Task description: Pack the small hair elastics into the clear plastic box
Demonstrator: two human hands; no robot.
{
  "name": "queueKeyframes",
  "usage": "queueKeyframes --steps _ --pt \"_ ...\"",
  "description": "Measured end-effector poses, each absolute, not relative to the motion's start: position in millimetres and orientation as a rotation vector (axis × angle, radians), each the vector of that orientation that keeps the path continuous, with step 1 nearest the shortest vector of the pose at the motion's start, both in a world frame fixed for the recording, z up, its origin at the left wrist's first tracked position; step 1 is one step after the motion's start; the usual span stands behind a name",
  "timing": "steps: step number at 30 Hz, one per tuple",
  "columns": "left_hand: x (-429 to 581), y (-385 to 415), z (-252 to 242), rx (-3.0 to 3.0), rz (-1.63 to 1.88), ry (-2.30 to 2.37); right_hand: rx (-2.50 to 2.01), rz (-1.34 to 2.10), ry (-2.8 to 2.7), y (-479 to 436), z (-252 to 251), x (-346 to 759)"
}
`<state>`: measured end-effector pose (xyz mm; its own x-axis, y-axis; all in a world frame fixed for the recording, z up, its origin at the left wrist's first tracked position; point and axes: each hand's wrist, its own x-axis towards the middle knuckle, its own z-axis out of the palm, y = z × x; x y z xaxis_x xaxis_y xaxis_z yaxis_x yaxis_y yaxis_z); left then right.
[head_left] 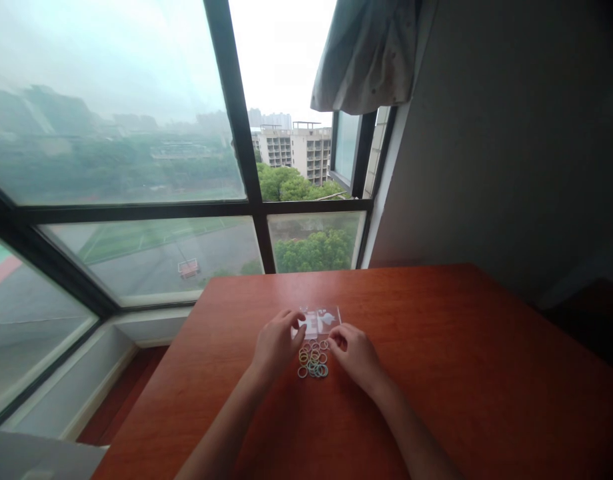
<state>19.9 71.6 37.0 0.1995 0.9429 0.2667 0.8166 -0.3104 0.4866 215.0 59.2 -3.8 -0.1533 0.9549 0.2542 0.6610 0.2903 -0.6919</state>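
Several small thin rings [313,357], perhaps hair ties, lie in a loose cluster of overlapping rows on the table. Their colours run from whitish pink at the far side through yellow-green to pale teal nearest me. Just beyond them is a clear, flat plastic case or bag [328,320] with white patches on it. My left hand [278,343] hovers at the case's left edge, thumb and fingers curved and apart with nothing visible between them. At the right of the cluster, my right hand [355,351] has its fingertips pinched beside a pale ring [324,345]; whatever they hold is too small to tell.
The reddish-brown wooden table [436,333] extends widely to both sides. Behind it stand dark-framed windows [256,210], one pane swung outward, with a grey curtain [369,60] hanging above. A plain wall [486,153] rises on the right.
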Motion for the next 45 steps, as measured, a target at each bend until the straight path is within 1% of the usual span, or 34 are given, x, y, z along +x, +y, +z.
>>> queueKeyframes --steps 3,5,10,15,20,24,29,38,41,45 --pt "32 61 39 2.199 0.781 1.448 -1.346 0.551 -1.848 58 -1 210" --pt "38 56 37 2.161 0.786 1.391 -1.303 0.545 -1.840 57 0 208" --pt "42 55 27 2.100 0.854 1.426 -1.277 0.528 -1.845 54 0 205" --pt "39 56 23 2.105 0.848 1.414 -1.277 0.507 -1.860 54 0 205" --pt "24 70 25 2.147 0.934 1.618 -1.411 0.530 -1.901 56 -4 207" --pt "10 88 23 2.139 0.960 1.779 -1.596 0.468 -1.964 55 -5 208" --pt "5 96 14 2.133 0.892 1.825 -1.753 0.428 -1.998 56 -6 206" --pt "3 95 12 2.112 0.919 1.809 -1.813 0.473 -2.001 55 -4 208" --pt "6 90 17 2.111 0.968 1.750 -1.751 0.509 -1.941 55 -3 210" --pt "18 76 23 2.133 0.948 1.497 -1.593 0.567 -1.820 57 -3 211"
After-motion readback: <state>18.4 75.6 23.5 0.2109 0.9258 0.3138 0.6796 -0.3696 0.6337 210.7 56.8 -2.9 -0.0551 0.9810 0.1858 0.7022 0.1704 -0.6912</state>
